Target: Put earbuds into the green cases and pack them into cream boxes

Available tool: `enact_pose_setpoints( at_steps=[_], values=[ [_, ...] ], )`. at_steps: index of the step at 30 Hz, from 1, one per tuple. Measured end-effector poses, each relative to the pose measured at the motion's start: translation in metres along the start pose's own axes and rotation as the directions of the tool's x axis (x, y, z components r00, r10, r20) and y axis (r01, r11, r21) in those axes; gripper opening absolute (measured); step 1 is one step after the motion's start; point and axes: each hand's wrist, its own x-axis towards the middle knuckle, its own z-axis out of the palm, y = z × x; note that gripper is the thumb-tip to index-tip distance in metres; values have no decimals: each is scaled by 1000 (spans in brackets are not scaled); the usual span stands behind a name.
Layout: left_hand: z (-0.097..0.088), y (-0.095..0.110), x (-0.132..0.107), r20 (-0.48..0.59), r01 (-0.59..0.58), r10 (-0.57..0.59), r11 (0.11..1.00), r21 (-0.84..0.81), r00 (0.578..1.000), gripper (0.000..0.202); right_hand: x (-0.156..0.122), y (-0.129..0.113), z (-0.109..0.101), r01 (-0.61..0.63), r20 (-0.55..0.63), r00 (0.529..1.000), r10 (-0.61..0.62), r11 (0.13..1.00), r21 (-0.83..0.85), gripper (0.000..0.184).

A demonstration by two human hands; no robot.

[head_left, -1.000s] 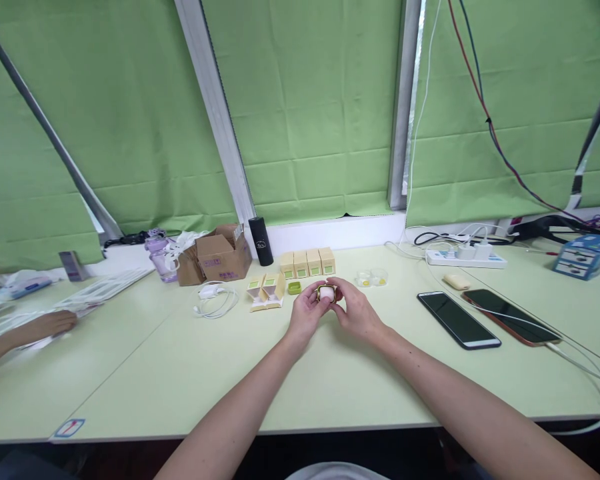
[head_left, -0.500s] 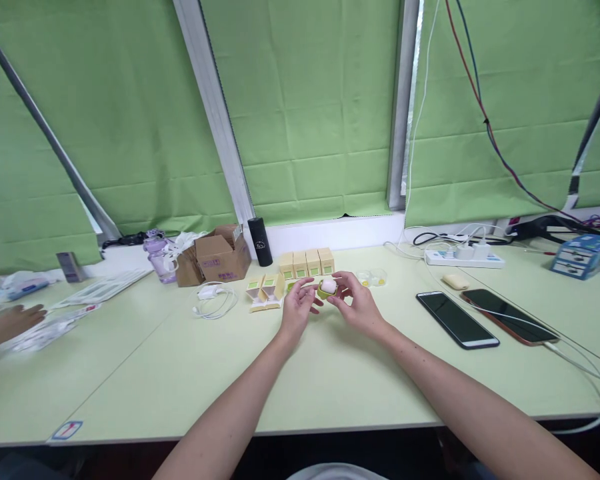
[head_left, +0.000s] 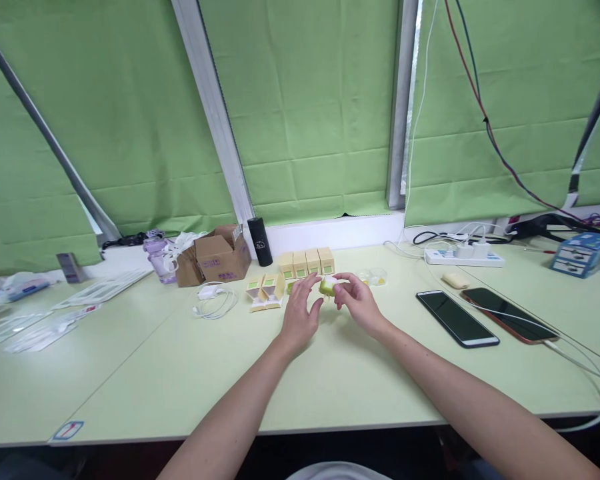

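Note:
My right hand [head_left: 357,303] pinches a small green and white case [head_left: 328,287] just above the pale green table [head_left: 180,373]. My left hand [head_left: 300,313] hovers beside it with its fingers loosely spread, its fingertips close to the case. Behind the hands stands a row of small cream boxes [head_left: 307,262] with green labels. To their left lie two opened cream boxes [head_left: 265,291].
Two phones [head_left: 457,319] lie at the right, one on a cable. A power strip [head_left: 463,257] and a blue box [head_left: 585,255] stand at the back right. A cardboard box [head_left: 220,257], a black cylinder [head_left: 260,241], a white cable [head_left: 213,300] and plastic trays [head_left: 100,290] are at the left.
My left hand let go of the case and opened; my right hand keeps it and turned it. Another person's hand at the far left withdrew out of view.

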Motion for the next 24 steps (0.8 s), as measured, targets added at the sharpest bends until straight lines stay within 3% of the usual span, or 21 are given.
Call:
enact_pose_setpoints(
  at_steps=[16,24],
  values=[
    [-1,2,1,12,-51,50,998,29,999,42,0,7,3,-98,16,995,97,995,22,58],
    [1,5,1,-61,40,-40,999,-2,997,39,0,6,-4,-98,22,995,97,994,46,56]
  ],
)
